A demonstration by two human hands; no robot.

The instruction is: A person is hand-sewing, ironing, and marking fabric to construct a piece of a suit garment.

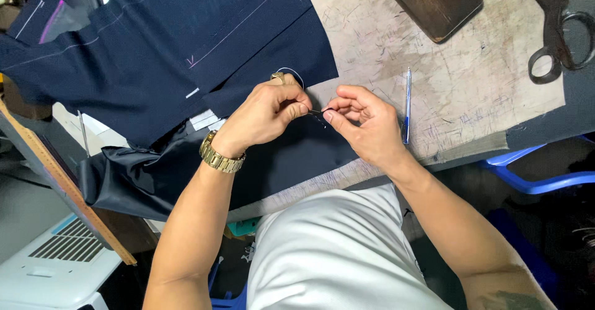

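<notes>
Between the two hands, a fine needle [315, 112] is pinched: the left hand [263, 115] closes thumb and forefinger on its one end, and the right hand [362, 121] closes its fingertips [328, 115] on the other, so that the two grips nearly meet; whether a thread runs through the needle is too small to tell. The needle is held just above the near edge of the navy cloth [155, 56], which serves as landmark. On the left wrist, over the cloth's lower edge, sits a gold watch [220, 156]. A dark lining [124, 180] bunches below the cloth, at its lower left. Just right of the cloth, beyond the right hand, a blue pen [407, 105] lies on the worn, scored table top [471, 81]. Farther right of the cloth lie a dark wooden block [434, 0] and large shears [555, 28]. A wooden ruler [62, 186] slants at the cloth's lower left.
</notes>
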